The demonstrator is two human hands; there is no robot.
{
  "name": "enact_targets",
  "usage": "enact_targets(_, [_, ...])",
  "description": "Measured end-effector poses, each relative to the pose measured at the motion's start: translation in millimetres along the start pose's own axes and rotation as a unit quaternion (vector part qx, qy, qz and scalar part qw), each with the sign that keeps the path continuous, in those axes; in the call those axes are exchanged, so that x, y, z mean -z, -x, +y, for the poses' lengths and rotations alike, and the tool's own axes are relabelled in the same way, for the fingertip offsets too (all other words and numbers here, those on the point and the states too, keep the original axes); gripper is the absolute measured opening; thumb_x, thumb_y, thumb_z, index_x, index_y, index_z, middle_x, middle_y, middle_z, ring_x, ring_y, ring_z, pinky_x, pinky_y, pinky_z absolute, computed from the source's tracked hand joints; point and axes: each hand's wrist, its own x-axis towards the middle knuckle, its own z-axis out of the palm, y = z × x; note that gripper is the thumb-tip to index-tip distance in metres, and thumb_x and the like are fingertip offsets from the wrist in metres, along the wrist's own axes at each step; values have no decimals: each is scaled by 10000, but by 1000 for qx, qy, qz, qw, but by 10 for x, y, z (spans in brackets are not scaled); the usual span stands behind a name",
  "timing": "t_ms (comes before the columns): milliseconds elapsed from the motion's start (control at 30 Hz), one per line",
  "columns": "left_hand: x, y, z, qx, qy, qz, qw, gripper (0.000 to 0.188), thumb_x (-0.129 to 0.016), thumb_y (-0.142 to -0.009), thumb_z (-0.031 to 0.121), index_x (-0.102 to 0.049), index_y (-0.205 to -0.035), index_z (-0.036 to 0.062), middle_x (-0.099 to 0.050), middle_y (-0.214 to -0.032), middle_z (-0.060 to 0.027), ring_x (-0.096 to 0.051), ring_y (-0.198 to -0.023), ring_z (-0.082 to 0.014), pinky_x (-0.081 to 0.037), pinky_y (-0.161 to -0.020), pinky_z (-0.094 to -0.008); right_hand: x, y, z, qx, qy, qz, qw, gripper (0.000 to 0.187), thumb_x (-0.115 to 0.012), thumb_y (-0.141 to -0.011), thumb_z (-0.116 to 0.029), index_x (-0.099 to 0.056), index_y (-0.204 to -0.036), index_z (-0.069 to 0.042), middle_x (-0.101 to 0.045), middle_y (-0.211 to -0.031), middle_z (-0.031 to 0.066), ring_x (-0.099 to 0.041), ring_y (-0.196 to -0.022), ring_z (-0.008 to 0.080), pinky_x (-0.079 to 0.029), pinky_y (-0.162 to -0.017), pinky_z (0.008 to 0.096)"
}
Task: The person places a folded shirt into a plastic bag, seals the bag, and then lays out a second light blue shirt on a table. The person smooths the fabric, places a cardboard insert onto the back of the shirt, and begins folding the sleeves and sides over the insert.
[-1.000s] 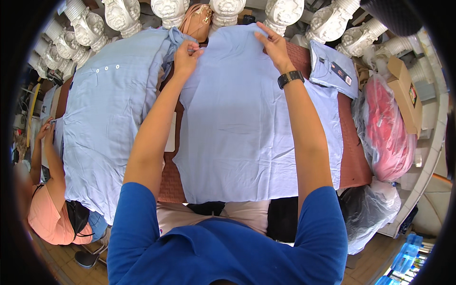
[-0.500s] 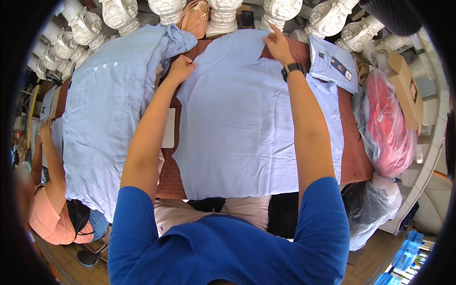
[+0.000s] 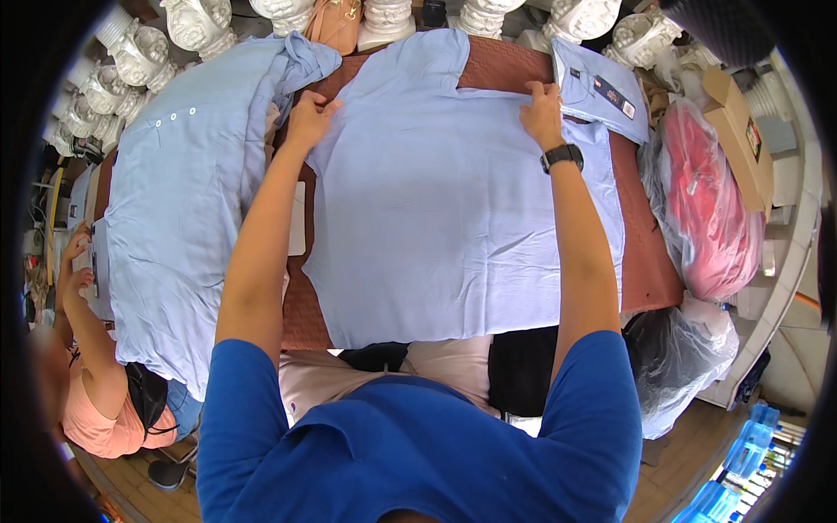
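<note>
A light blue shirt (image 3: 410, 200) lies spread over a table with a brown cover, one sleeve (image 3: 427, 61) stretched toward the far edge. At the shirt's far left edge rests my left hand (image 3: 309, 124), fingers bent and thumb apart, touching the cloth. My right hand (image 3: 544, 120), with a black watch on the wrist, sits on the far right part of the shirt; its thumb stands apart from the curled fingers. Just beyond it is a folded blue shirt (image 3: 597, 91) with a dark tag. To the left lies a pile of blue shirts (image 3: 187, 192), white buttons on top.
White carved balusters (image 3: 388, 19) line the far side, with a tan bag (image 3: 334, 24) among them. On the right are a red bundle in clear plastic (image 3: 704, 205) and a cardboard box (image 3: 739, 139). Another person (image 3: 100, 383) works at the far left.
My right hand has moved back from beside the sleeve to the shirt's right part. My left hand has shifted slightly left along the edge. The whole view has shifted a little.
</note>
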Motion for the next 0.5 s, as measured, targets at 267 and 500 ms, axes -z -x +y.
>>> enact_targets(267, [211, 139, -268, 10, -71, -55, 996, 591, -893, -702, 228, -567, -1136, -7, -672, -1024, -153, -656, -938, -271, -519, -834, -364, 289, 765, 808, -246, 178, 69, 950, 446, -710, -828, -193, -582, -1233, -58, -508, -1217, 229, -522, -1110, 440, -497, -852, 519])
enact_targets(500, [116, 329, -207, -40, -52, -10, 998, 409, -844, -757, 178, -510, -950, 42, -647, -894, -129, -638, -888, -280, -501, -798, -378, 564, 822, 1630, -268, 38, 65, 961, 534, -760, -813, -318, -603, -1246, -48, -503, -1234, 267, -557, -1127, 453, -492, -947, 475])
